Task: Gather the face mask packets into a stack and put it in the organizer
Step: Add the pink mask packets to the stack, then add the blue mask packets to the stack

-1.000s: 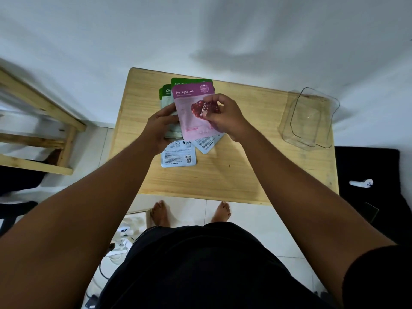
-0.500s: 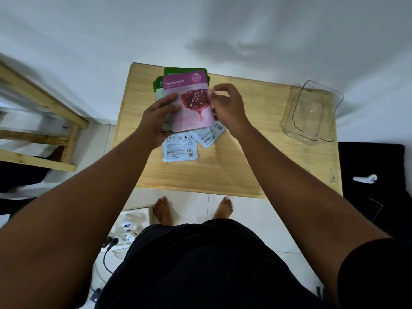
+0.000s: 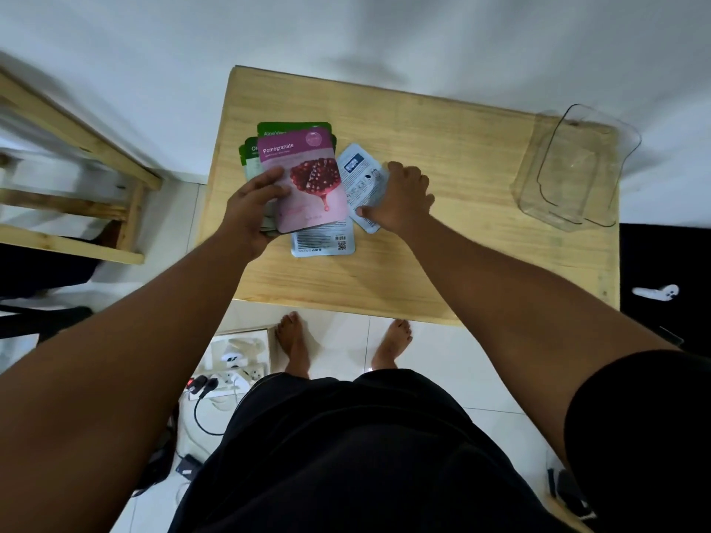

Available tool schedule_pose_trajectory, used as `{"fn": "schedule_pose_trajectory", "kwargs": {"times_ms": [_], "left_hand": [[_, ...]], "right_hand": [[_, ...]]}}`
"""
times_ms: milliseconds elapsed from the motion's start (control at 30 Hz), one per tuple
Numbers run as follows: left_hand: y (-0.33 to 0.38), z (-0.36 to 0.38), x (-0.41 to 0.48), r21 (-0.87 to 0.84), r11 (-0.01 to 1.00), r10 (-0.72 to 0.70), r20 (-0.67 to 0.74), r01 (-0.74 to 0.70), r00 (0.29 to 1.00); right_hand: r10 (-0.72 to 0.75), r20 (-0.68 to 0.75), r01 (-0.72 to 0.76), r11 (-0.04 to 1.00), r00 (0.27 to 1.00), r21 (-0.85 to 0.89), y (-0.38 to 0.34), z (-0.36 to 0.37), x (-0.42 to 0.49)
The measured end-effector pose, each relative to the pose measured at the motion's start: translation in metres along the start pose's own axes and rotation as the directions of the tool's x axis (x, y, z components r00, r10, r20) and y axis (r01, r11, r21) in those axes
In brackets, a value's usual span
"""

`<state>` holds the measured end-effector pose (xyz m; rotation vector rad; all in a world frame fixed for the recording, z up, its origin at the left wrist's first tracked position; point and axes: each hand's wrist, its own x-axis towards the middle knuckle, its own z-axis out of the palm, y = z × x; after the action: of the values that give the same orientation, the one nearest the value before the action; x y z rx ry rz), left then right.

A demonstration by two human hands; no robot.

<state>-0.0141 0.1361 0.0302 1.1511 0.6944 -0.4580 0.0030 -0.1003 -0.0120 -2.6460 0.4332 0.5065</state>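
packets (image 3: 304,178) fanned in left hand (image 3: 250,209); right hand (image 3: 400,201) pressing loose packet (image 3: 363,178).

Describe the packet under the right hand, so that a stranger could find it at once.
On the wooden table, look just right of the pink Pomegranate packet held by the left hand. There the right hand presses a pale blue packet. Unlike its neighbour below, it lies tilted, printed back up.

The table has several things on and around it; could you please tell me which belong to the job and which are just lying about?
Job:
pomegranate packet
green packets
two face-down packets
clear organizer
left hand
right hand

Lying about:
power strip
wooden frame
white item
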Motion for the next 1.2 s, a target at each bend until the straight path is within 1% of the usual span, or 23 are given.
{"fn": "schedule_pose_trajectory", "kwargs": {"times_ms": [33,100,267,367,500,600,633,700,733,767,833,900,967,1033,1100,1200], "left_hand": [[0.000,-0.002,0.001,-0.002,1.000,0.001,-0.001,-0.001,1.000],[0.000,-0.004,0.002,-0.003,1.000,-0.001,-0.002,0.001,1.000],[-0.004,-0.004,0.007,0.002,1.000,-0.015,-0.007,0.015,1.000],[-0.004,0.000,0.008,-0.004,1.000,-0.026,0.002,0.026,1.000],[-0.002,0.005,0.008,-0.018,1.000,-0.022,0.022,0.023,1.000],[0.000,0.007,0.007,-0.007,1.000,-0.018,0.020,0.018,1.000],[0.001,0.007,0.006,-0.001,1.000,-0.013,0.024,0.013,1.000],[0.003,0.009,0.004,0.006,1.000,0.001,0.036,-0.001,0.999],[0.004,0.010,0.004,0.007,1.000,0.010,0.038,-0.010,0.999],[0.005,0.012,0.005,0.005,1.000,0.017,0.039,-0.018,0.999],[0.007,0.016,0.006,-0.010,1.000,0.026,0.045,-0.026,0.999],[0.009,0.022,0.006,-0.020,0.999,0.033,0.059,-0.032,0.998],[0.011,0.028,0.006,-0.015,0.999,0.043,0.077,-0.042,0.996],[0.013,0.035,0.005,-0.015,0.999,0.047,0.095,-0.046,0.994],[0.015,0.041,0.006,-0.026,0.999,0.048,0.118,-0.045,0.992],[0.017,0.048,0.005,-0.039,0.997,0.065,0.169,-0.059,0.984]], "right_hand": [[-0.066,0.006,0.066,0.998,0.998,-0.015,0.001,0.000,0.002],[-0.139,0.016,0.139,0.990,0.990,-0.005,0.003,-0.001,0.006],[-0.198,0.067,0.188,0.973,0.978,0.134,0.008,-0.001,0.016],[-0.166,0.071,0.156,0.979,0.984,0.132,0.013,-0.004,0.014],[-0.155,0.058,0.133,0.952,0.986,0.275,0.021,-0.004,0.008],[-0.148,0.109,0.103,0.935,0.983,0.338,0.023,-0.008,0.004],[-0.126,0.131,0.064,0.914,0.983,0.401,0.023,-0.012,0.003],[-0.075,0.157,-0.031,0.812,0.985,0.583,0.019,-0.024,-0.001],[-0.059,0.144,-0.049,0.759,0.988,0.649,0.015,-0.033,-0.004],[-0.056,0.105,-0.032,0.725,0.993,0.688,0.009,-0.042,-0.008],[-0.099,-0.039,0.099,0.718,0.994,0.690,-0.005,-0.060,-0.014],[-0.157,-0.174,0.234,0.714,0.972,0.660,-0.020,-0.074,-0.021],[-0.218,-0.261,0.338,0.687,0.940,0.644,-0.037,-0.084,-0.028],[-0.307,-0.276,0.413,0.673,0.911,0.614,-0.055,-0.090,-0.038],[-0.389,-0.227,0.445,0.681,0.893,0.582,-0.070,-0.089,-0.044],[-0.456,-0.143,0.462,0.733,0.878,0.500,-0.080,-0.079,-0.044]]}}
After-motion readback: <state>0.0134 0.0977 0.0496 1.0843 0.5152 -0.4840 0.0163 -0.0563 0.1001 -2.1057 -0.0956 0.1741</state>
